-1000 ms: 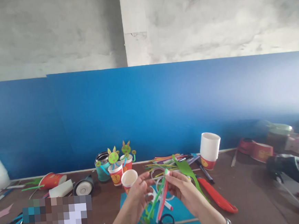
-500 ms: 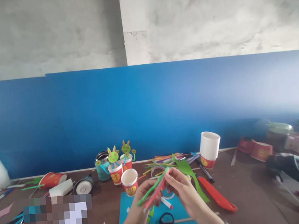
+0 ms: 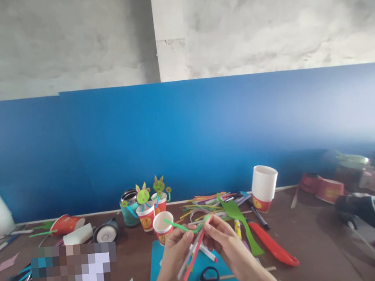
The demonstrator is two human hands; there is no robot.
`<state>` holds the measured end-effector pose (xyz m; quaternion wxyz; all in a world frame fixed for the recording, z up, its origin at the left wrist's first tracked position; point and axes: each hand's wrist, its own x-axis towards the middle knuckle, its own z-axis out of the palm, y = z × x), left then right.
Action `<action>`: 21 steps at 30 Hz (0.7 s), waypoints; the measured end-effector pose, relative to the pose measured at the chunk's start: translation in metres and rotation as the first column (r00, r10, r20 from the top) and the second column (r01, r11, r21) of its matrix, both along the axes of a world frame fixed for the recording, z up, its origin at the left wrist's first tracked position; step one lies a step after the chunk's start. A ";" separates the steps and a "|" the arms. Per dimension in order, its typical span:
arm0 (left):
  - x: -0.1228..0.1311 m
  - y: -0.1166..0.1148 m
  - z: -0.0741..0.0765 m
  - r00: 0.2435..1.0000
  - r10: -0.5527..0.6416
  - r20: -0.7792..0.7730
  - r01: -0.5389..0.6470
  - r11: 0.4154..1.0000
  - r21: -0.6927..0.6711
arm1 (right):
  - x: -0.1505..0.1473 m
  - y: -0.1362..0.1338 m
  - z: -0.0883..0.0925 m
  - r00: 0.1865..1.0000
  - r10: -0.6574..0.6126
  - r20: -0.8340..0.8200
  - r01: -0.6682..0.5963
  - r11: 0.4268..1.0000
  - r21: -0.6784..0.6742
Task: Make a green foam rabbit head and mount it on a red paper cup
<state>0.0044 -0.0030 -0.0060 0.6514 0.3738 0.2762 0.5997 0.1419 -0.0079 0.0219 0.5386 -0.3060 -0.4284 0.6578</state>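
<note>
My left hand [image 3: 178, 247] pinches a green straw [image 3: 175, 225], whose free end sticks out to the left in front of a paper cup [image 3: 162, 220]. The other end of the green straw bends up to the fingertips of my right hand [image 3: 223, 237]. A red straw [image 3: 193, 261] and a paler straw beside it slant down between my hands, their upper ends at my right fingers. Below lies a blue sheet [image 3: 231, 262] with black-handled scissors [image 3: 209, 275] and a white marker [image 3: 208, 253]. Exactly how the straws are joined is hidden by my fingers.
Two red cups with green animal faces [image 3: 143, 196] stand behind, near a teal flask [image 3: 128, 214]. Stacked white cups [image 3: 264, 182], a green strip [image 3: 243, 227], loose straws and a red knife-shaped tool [image 3: 273, 244] lie rightward. A tipped cup [image 3: 67, 224] lies left.
The green straw has swung from lying along the red one to pointing left and upward, bent away from it. My left hand has shifted its grip onto the green straw.
</note>
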 end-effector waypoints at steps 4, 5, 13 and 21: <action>-0.006 -0.001 0.008 0.992 -0.070 -0.100 0.077 0.995 0.058 | 0.005 0.002 0.003 0.987 0.108 0.115 -0.110 0.994 0.012; -0.007 -0.001 0.011 0.983 -0.107 -0.151 0.118 0.991 0.069 | 0.008 0.003 0.004 0.976 0.135 0.168 -0.140 0.990 0.020; -0.005 0.001 0.018 0.869 -0.114 -0.481 0.155 0.987 0.047 | 0.019 0.017 -0.002 0.880 0.025 0.475 -0.107 0.984 0.145; -0.002 -0.001 0.018 0.799 -0.160 -0.580 0.196 0.981 0.000 | 0.010 0.018 -0.007 0.808 -0.161 0.567 0.030 0.972 0.233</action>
